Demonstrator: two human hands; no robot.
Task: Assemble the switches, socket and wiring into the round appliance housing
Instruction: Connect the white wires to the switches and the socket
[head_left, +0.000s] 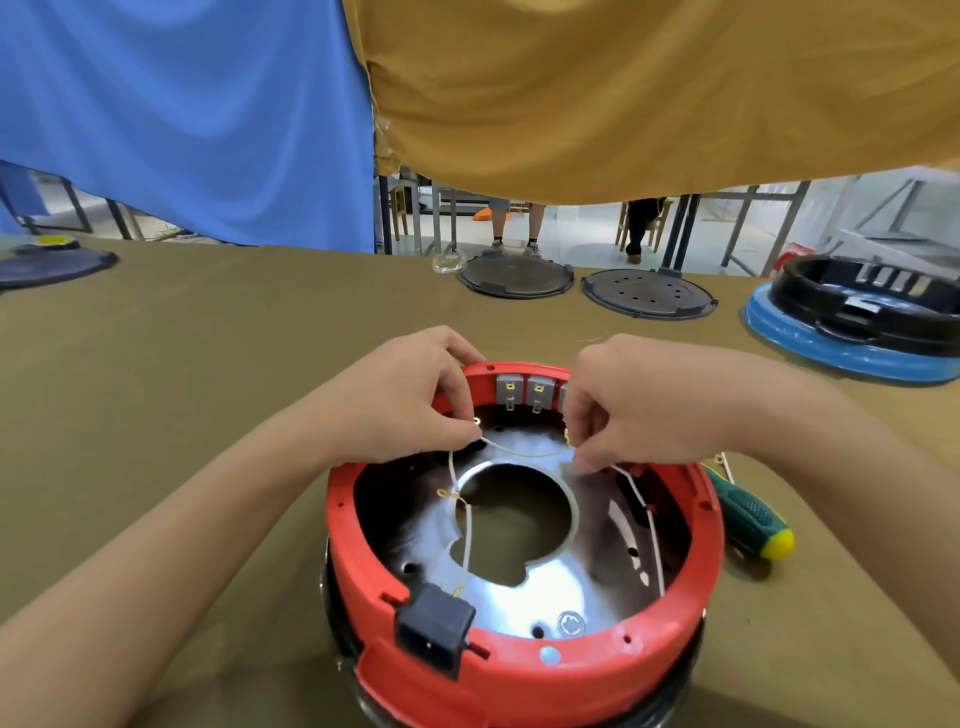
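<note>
We have the round red plastic housing (524, 670) standing upside down on the olive-brown cloth table (208, 364), close in front of us, with its shiny metal base plate (550, 587) visible inside. The black power socket (435, 631) already sits in the near wall, and the grey switch blocks (524, 392) sit in the far wall.

Our left hand (410, 400) pinches one end of a thin white wire (524, 451) at a small brass ring terminal (476, 421), fingers curled closed around it. Our right hand (639, 410) pinches the other end of the same wire near the far right wall, also with closed fingers. The wire hangs slack between the two hands, over the central hole of the plate.

We see some risks from here. The switch tabs are small and partly hidden behind our fingers, so we think a terminal can go on the wrong tab, or only half on. If we pull the wire too tight, it may come out of its crimp. A second white wire (467, 535) runs from the socket side and a third white wire (649, 519) lies along the right wall; these can tangle with the one we hold. A loose wire can also rub on the sharp edge of the metal hole. The green and yellow screwdriver (753, 519) lies just beside the housing on the right, and our right forearm can knock it.
</note>
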